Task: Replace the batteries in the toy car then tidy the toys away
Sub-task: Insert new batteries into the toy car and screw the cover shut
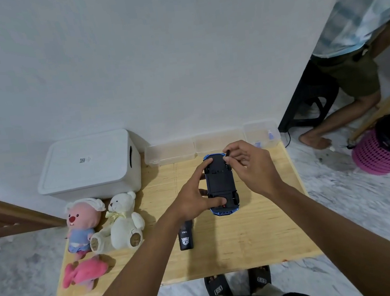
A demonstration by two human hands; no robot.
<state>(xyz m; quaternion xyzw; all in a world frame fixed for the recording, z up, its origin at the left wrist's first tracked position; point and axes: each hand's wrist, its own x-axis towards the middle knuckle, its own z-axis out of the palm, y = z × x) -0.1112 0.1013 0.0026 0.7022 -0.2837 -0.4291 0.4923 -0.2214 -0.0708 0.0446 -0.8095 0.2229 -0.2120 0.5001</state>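
A blue toy car lies upside down on the wooden table, its black underside facing up. My left hand grips the car from the left, thumb on the near end, a finger on the far end. My right hand hovers over the car's far right corner and pinches a small dark tool between thumb and forefinger. A black remote control lies on the table just below my left wrist.
Three soft toys lie at the table's left: a pink beaver, a white teddy bear, a pink plush. A white lidded storage box stands behind them. Clear plastic containers line the wall. Another person stands at right beside a pink basket.
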